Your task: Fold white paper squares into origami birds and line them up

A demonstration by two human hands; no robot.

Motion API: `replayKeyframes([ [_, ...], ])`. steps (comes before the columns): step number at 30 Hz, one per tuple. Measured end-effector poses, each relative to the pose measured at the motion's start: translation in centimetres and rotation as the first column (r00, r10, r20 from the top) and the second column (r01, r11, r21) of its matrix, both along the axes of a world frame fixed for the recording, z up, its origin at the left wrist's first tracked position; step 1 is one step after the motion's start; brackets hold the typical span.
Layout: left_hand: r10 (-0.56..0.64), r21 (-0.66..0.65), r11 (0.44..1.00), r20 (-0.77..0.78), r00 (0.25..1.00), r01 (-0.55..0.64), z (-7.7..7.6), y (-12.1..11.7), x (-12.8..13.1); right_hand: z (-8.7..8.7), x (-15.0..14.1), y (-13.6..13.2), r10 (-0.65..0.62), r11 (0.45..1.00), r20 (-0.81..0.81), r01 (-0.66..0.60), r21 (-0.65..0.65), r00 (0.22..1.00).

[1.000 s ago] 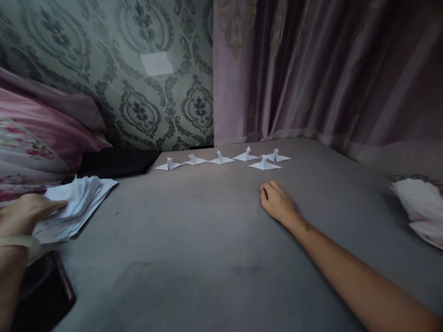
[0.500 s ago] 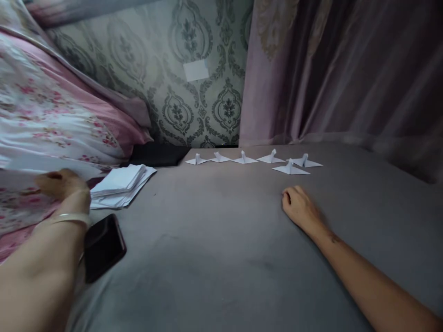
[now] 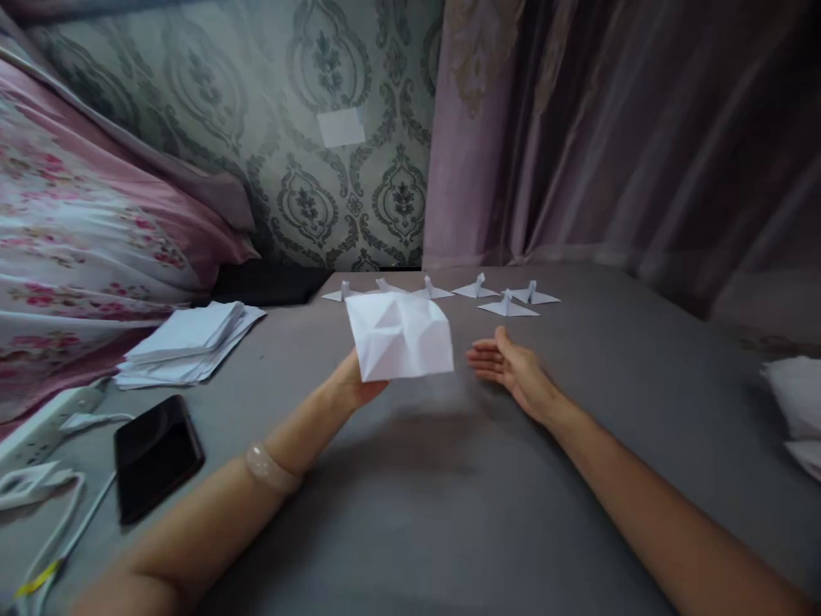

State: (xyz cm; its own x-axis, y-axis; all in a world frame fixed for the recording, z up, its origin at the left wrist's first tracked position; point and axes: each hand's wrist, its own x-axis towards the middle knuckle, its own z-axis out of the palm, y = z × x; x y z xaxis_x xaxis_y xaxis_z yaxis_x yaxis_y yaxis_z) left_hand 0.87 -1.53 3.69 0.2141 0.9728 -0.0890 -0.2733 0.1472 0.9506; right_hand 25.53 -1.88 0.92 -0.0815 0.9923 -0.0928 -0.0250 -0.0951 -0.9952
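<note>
A creased white sheet of paper (image 3: 404, 335) is held up above the grey surface (image 3: 436, 513) by my left hand (image 3: 360, 385), whose fingers are mostly hidden behind it. Just right of the sheet, my right hand (image 3: 516, 372) is open and holds nothing, its fingers stretched toward the paper and the thumb raised. Several folded white paper figures (image 3: 478, 287) with pointed wings stand in a row beyond both hands. To the left lies a stack of white paper (image 3: 186, 342).
A dark phone (image 3: 158, 456) lies at the left, beside a white power strip (image 3: 48, 428) with cables (image 3: 73, 547). A black flat object (image 3: 273, 284) is at the back left. Floral fabric (image 3: 83, 231) hangs at the left, a pink curtain (image 3: 471, 171) behind, and white material (image 3: 799, 398) sits at the far right.
My left hand has come from beside the paper stack to the middle, bringing the creased sheet. My right hand has opened its curled fingers. The view has shifted slightly right.
</note>
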Motion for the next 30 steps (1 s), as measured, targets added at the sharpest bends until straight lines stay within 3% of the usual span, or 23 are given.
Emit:
replayKeyframes([
  [1, -0.059, -0.051, 0.997, 0.054, 0.997, 0.062, -0.4, -0.5, 1.2, 0.6, -0.5, -0.7, 0.071, 0.994, -0.130, -0.080, -0.068, 0.989],
  [3, -0.161, -0.130, 0.976, 0.109, 0.981, 0.175, -0.9, -1.3, 2.5, 1.2, -1.4, -1.7, 0.148, 0.981, -0.251, -0.174, -0.084, 0.957],
  [5, -0.241, -0.166, 0.952, 0.108, 0.965, 0.256, -1.2, -1.6, 2.8, 1.2, -2.0, -2.2, 0.098, 0.993, -0.228, -0.109, -0.040, 0.969],
  [7, -0.253, -0.174, 0.948, 0.088, 0.963, 0.265, -1.4, -1.5, 2.3, 0.5, -2.4, -2.3, 0.016, 1.000, -0.157, -0.015, 0.007, 0.988],
  [14, -0.082, -0.243, 0.963, 0.152, 0.985, 0.118, -2.1, -0.6, -0.3, -1.5, -2.5, -2.0, -0.103, 0.983, 0.088, 0.088, 0.159, 0.991],
  [18, 0.032, -0.245, 0.969, -0.023, 0.999, -0.036, -3.3, -0.5, -0.3, -1.8, -2.5, -2.1, -0.097, 0.988, 0.193, 0.071, 0.138, 0.976],
  [22, -0.010, -0.226, 0.974, -0.120, 0.993, -0.018, -4.4, -0.2, -0.4, -1.9, -2.5, -2.2, -0.101, 0.993, 0.313, 0.075, 0.093, 0.944],
  [24, 0.025, -0.222, 0.972, -0.203, 0.979, -0.071, -4.6, -0.1, -0.7, -1.9, -2.3, -2.2, -0.105, 0.993, 0.356, 0.076, 0.094, 0.929],
  [27, 0.164, -0.074, 0.975, -0.386, 0.908, -0.207, -4.7, -0.1, -1.0, -1.5, -1.9, -2.0, -0.106, 0.992, 0.399, 0.067, 0.110, 0.911],
  [30, 0.137, 0.039, 0.990, -0.484, 0.864, -0.135, -4.4, -0.1, -1.1, -0.8, -1.3, -1.8, -0.018, 1.000, 0.465, 0.015, 0.008, 0.885],
])
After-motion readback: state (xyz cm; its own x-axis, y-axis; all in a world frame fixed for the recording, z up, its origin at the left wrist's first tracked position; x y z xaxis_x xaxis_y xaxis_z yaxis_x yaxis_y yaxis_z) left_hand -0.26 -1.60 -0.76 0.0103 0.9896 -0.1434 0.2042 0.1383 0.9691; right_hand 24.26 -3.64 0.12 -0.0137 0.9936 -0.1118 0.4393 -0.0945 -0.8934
